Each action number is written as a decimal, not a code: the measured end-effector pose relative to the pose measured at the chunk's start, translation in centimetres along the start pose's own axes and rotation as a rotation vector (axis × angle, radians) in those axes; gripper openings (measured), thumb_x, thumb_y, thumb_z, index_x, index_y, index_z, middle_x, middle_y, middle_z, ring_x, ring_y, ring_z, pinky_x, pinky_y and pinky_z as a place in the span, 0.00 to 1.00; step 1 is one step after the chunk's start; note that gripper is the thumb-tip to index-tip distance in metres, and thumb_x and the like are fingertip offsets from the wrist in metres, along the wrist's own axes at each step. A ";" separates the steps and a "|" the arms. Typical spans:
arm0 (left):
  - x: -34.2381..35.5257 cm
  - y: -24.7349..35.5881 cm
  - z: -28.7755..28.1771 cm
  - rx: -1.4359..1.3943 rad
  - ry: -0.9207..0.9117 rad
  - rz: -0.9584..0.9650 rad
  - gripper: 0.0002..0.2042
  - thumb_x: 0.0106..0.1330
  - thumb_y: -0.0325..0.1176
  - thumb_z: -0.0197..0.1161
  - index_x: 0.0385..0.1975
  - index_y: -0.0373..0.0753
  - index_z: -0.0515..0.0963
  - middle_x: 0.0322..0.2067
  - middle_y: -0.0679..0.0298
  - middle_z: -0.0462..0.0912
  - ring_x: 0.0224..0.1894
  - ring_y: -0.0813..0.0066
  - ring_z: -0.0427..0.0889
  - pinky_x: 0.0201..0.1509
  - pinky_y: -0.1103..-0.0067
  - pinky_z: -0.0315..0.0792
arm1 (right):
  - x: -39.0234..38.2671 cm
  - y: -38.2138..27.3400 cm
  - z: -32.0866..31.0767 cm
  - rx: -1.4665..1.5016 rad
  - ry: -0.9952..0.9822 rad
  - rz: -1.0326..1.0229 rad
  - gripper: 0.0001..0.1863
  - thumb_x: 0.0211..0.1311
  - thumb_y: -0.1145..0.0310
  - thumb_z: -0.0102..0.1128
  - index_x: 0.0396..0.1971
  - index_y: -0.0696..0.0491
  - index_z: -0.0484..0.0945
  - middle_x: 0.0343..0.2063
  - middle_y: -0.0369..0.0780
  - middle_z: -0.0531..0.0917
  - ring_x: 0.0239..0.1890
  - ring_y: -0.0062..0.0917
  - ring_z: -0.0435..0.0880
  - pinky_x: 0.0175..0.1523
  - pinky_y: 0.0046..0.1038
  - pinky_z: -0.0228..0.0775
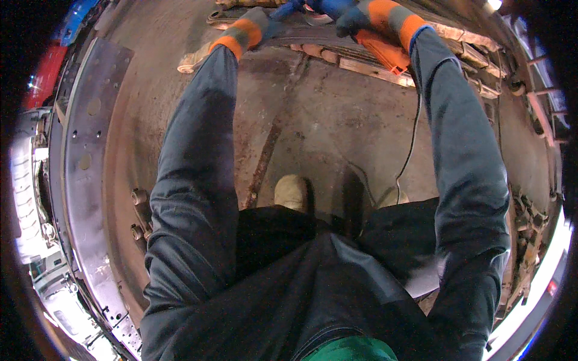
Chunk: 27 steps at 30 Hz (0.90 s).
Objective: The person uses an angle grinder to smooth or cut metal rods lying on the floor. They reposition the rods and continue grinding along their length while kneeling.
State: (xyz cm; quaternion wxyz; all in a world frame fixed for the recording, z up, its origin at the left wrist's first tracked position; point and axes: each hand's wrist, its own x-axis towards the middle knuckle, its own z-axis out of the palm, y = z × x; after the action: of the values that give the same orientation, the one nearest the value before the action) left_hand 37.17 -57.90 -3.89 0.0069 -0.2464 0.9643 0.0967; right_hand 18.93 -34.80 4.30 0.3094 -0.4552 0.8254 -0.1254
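Note:
Both my hands are at the top edge of the view, in orange and grey striped work gloves with dark blue fingers. My right hand (373,18) is closed on an orange corded power tool (384,53), whose rear end points back toward me. From it a dark cord (413,135) runs down to the floor. My left hand (253,27) is closed beside a blue part (289,8); what it grips is blurred and partly cut off. Just beyond and below the hands lie long rusty metal bars (361,65).
A long metal rail with holes (90,132) runs along my left, with a wheel (25,192) beyond it. Rusty metal parts lie on the floor (337,120) at left (141,213) and right (527,228). My boot (291,191) stands near a rusty strip (265,150).

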 end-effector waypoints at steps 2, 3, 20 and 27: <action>0.3 1.5 0.0 -0.062 0.032 0.032 0.26 0.61 0.53 0.69 0.40 0.31 0.86 0.31 0.52 0.88 0.32 0.61 0.86 0.38 0.64 0.76 | -0.2 1.5 -0.7 0.007 -0.003 0.008 0.27 0.40 0.52 0.79 0.39 0.52 0.85 0.35 0.42 0.86 0.35 0.32 0.81 0.46 0.42 0.74; 0.5 2.2 -0.1 -0.067 0.027 0.038 0.26 0.61 0.54 0.70 0.39 0.31 0.86 0.30 0.51 0.88 0.32 0.60 0.86 0.39 0.64 0.76 | -0.3 2.1 -0.9 0.025 0.011 -0.055 0.26 0.40 0.52 0.80 0.39 0.52 0.85 0.35 0.42 0.86 0.35 0.32 0.81 0.46 0.42 0.74; 7.5 0.5 4.6 0.440 0.104 0.451 0.14 0.64 0.39 0.62 0.42 0.37 0.85 0.42 0.49 0.87 0.46 0.48 0.86 0.49 0.63 0.79 | -1.5 5.5 -2.1 0.216 0.077 0.055 0.20 0.37 0.59 0.83 0.31 0.53 0.87 0.28 0.39 0.86 0.28 0.28 0.80 0.36 0.39 0.73; 10.1 3.3 6.0 0.482 0.139 0.527 0.10 0.63 0.29 0.59 0.39 0.37 0.86 0.40 0.49 0.87 0.44 0.49 0.86 0.48 0.63 0.80 | -4.3 9.6 -3.2 0.277 0.196 0.074 0.19 0.37 0.61 0.82 0.30 0.54 0.87 0.27 0.38 0.86 0.27 0.26 0.80 0.36 0.37 0.74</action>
State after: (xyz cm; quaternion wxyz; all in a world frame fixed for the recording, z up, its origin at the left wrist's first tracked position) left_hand 26.51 -58.72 -9.83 -0.0259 0.0131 0.9879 -0.1522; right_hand 12.18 -26.12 3.81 0.2917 -0.3629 0.8427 -0.2704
